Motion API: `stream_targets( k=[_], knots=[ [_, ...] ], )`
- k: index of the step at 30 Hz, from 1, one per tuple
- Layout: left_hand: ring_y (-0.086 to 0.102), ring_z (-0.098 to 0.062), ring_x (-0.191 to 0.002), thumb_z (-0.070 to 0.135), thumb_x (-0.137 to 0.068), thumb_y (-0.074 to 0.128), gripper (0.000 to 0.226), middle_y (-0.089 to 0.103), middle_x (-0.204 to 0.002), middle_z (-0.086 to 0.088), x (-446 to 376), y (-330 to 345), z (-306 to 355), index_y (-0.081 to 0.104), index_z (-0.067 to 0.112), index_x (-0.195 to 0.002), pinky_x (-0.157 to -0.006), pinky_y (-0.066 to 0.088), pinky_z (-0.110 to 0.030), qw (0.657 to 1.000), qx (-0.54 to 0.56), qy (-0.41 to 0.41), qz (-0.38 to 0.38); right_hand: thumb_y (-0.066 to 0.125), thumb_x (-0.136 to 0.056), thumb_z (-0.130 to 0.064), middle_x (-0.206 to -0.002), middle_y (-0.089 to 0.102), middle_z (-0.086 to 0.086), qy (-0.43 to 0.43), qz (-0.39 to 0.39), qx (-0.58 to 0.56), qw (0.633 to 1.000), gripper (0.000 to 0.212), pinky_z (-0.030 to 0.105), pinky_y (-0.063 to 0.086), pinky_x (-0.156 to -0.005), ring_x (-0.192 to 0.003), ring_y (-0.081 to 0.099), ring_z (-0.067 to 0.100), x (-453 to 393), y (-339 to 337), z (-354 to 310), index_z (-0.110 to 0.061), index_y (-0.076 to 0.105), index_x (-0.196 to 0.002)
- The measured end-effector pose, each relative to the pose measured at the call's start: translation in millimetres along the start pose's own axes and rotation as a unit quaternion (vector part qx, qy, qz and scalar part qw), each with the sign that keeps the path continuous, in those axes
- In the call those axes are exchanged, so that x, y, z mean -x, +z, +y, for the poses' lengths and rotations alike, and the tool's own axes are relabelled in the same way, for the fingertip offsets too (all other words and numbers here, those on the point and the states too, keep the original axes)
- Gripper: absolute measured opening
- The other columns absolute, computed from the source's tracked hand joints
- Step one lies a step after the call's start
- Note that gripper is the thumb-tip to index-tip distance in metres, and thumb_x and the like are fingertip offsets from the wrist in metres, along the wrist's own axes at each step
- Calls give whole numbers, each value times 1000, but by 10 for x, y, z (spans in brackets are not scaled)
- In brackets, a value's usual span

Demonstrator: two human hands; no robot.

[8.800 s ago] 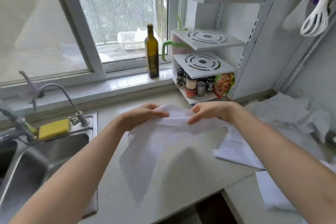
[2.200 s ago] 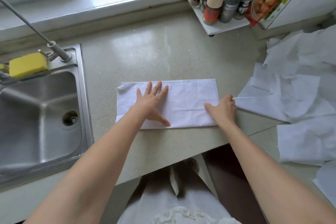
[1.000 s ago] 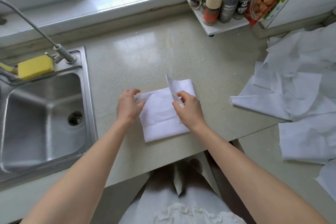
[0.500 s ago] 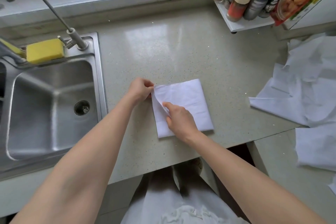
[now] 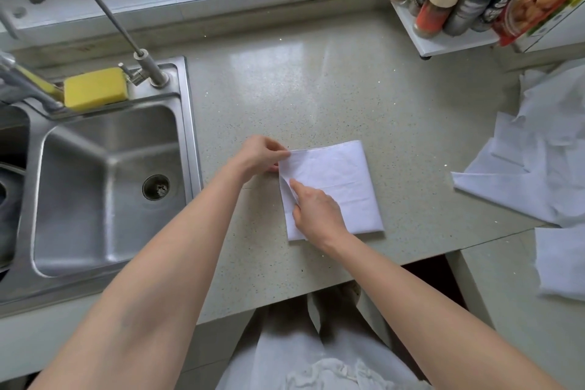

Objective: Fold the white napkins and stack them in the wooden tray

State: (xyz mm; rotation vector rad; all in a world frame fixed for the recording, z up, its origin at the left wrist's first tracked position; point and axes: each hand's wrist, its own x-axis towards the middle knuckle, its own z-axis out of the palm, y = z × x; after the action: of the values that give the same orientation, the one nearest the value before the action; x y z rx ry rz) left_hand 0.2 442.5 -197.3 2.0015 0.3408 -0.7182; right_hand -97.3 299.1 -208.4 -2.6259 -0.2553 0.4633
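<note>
A white napkin, folded to a near square, lies flat on the speckled counter near its front edge. My left hand pinches the napkin's far left corner. My right hand lies on the napkin's near left part, its fingers at the left edge where the layers are slightly lifted. A heap of loose white napkins lies crumpled at the right side of the counter. No wooden tray is in view.
A steel sink with a tap and a yellow sponge sits at the left. A white rack with several spice jars stands at the back right. More napkins lie on a lower counter at the right.
Over the last second the napkin's right half was folded over to the left, making a square. Both hands now hold its left edge; little has moved in the last half second.
</note>
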Motion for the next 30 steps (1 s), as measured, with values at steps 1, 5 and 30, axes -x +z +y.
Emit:
stream_targets(
  k=[1, 5, 30],
  knots=[
    [64, -17, -76, 21, -90, 64, 20, 70, -93, -8, -1, 16, -4, 71, 5, -100, -75, 56, -30, 999, -43, 13, 16, 43, -92, -11, -103, 63, 10, -5, -4, -10, 1000, 43, 36, 43, -70, -93, 59, 33, -3, -4, -1, -17, 42, -134],
    [57, -16, -72, 22, -88, 64, 14, 66, -84, -2, -5, 121, 19, 71, 11, -93, -54, 41, -20, 986, -135, 41, 95, 43, -99, -32, -96, 64, 9, -33, -17, -96, 995, 32, 42, 48, -79, -90, 58, 27, 8, -40, 62, -12, 55, -121],
    [49, -34, -109, 31, -96, 32, 46, 48, -131, -13, 379, 1054, -212, 49, 9, -134, -84, 42, -41, 880, -388, 166, 218, 59, -87, -25, -149, 39, 11, -199, 6, 123, 972, 59, 42, 31, -114, -140, 34, 24, 516, -429, 1387, -8, 42, -141]
  ],
)
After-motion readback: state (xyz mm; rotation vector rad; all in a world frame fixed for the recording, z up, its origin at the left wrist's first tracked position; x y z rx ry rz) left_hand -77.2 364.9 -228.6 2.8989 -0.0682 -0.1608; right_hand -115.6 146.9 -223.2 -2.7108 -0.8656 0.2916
